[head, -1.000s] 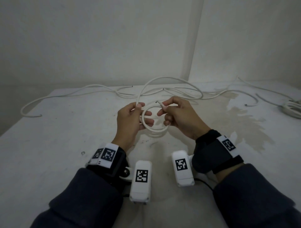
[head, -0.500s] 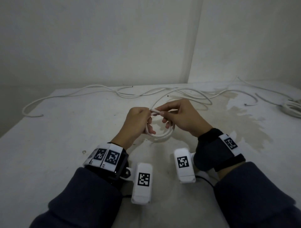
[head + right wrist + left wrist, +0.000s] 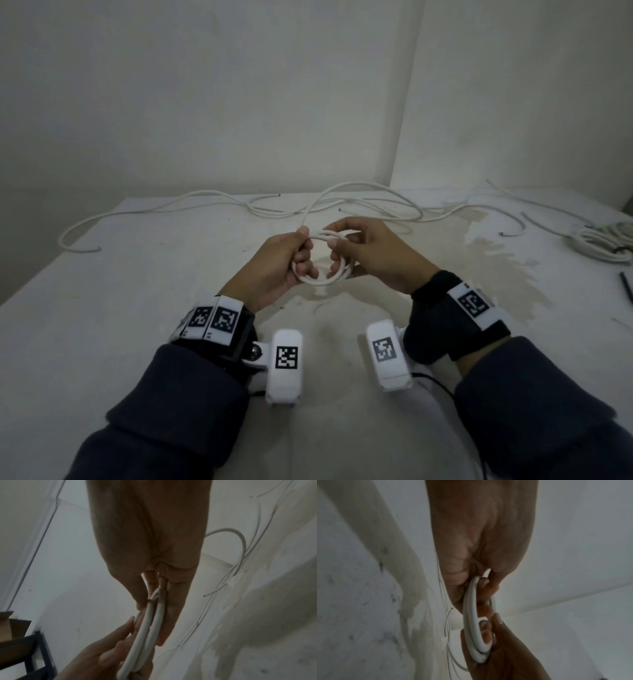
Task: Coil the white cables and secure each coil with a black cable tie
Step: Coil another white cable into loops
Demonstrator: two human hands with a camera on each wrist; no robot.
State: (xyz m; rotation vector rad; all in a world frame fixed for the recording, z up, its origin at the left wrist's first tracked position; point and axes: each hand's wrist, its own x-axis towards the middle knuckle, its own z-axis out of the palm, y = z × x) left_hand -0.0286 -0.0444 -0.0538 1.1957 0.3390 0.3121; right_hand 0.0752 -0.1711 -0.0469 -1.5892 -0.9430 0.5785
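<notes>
The left hand (image 3: pixel 274 260) curls its fingers round the left side of the small white coil (image 3: pixel 322 279), held above the middle of the desk (image 3: pixel 102 325); the right hand (image 3: pixel 376 253) pinches its right side. The cable looks springy, so a slack grip could let the turns spring apart before any tie goes on. Its free length (image 3: pixel 370 192) trails into loose cables by the far edge and may snag. Half a second ago that loop lay flatter; it now arches up.
</notes>
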